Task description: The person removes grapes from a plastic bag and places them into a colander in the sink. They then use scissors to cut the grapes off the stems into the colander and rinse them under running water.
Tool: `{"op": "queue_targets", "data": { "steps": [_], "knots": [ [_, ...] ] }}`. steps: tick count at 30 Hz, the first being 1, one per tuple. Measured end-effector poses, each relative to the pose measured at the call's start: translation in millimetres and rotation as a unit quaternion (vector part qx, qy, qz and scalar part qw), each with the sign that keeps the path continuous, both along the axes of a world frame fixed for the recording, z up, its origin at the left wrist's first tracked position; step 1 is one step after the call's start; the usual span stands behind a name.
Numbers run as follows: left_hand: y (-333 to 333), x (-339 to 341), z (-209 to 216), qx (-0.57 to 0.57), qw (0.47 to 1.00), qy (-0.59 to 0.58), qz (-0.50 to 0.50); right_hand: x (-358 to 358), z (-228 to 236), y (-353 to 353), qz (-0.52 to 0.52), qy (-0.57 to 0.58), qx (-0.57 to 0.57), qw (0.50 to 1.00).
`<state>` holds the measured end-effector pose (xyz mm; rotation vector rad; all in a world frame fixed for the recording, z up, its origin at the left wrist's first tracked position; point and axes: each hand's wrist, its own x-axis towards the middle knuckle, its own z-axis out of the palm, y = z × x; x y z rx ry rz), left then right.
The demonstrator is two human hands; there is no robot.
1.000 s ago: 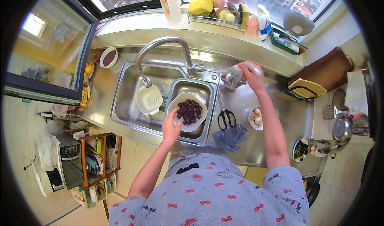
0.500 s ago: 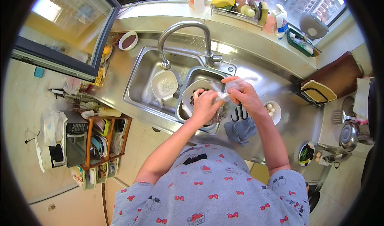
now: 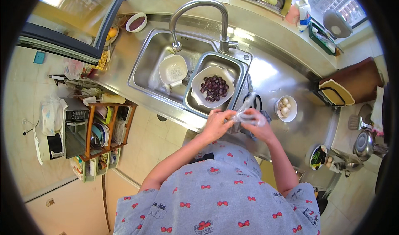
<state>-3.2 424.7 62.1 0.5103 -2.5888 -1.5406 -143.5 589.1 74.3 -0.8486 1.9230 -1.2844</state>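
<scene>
A clear plastic bag (image 3: pixel 246 106) is bunched up between my two hands, just in front of the sink's near edge. My left hand (image 3: pixel 217 125) pinches one side of it with closed fingers. My right hand (image 3: pixel 258 126) is closed around the other side, its fingers partly blurred. Beyond my left hand, a white bowl (image 3: pixel 196 83) of dark purple grapes (image 3: pixel 214 88) sits in a grey-rimmed basin (image 3: pixel 241 71) within the sink. Scissors with black handles (image 3: pixel 259 102) lie by my right hand, partly hidden by the bag, beside a blue-grey cloth.
A white strainer (image 3: pixel 173 69) rests in the left sink (image 3: pixel 137 64) under the curved faucet (image 3: pixel 226 23). To the right are a bowl of mushrooms (image 3: pixel 285 108) and a plate of dark greens (image 3: pixel 318 157). An open window frame (image 3: pixel 62 39) juts in at upper left.
Both hands have drawn back toward my body with the bag, my left hand leaving the bowl. The grapes now show fully. My view has shifted slightly.
</scene>
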Motion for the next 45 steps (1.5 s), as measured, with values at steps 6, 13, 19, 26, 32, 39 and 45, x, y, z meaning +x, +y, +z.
{"op": "queue_targets", "data": {
  "steps": [6, 13, 19, 26, 32, 39, 45],
  "knots": [
    [6.8, 2.4, -11.0, -0.084, 0.995, -0.010, -0.053, 6.7, 1.7, 17.0, 0.005, 0.191, 0.134, 0.972],
    [6.2, -2.7, -11.8, -0.096, 0.992, 0.039, -0.073, 4.7, 1.5, 26.9, -0.056, 0.020, 0.095, 0.994],
    [-3.6, -3.7, -7.7, -0.166, 0.980, 0.022, -0.111, 11.4, 6.4, 26.9, -0.050, 0.045, 0.094, 0.993],
    [-49.9, 24.2, -23.4, -0.122, 0.991, -0.029, -0.053, -21.5, -23.9, 82.5, -0.179, -0.078, 0.066, 0.979],
    [-17.6, 3.2, 8.5, -0.126, 0.984, -0.029, -0.122, 1.6, 14.6, 42.1, -0.055, 0.198, 0.100, 0.973],
    [-1.1, -2.8, 7.7, -0.175, 0.981, 0.004, -0.080, 3.0, 7.3, 28.6, -0.172, 0.090, 0.014, 0.981],
    [-18.5, 19.5, 18.2, -0.038, 0.999, 0.014, -0.010, 10.5, 3.9, 52.7, -0.296, 0.010, -0.075, 0.952]
  ]
}}
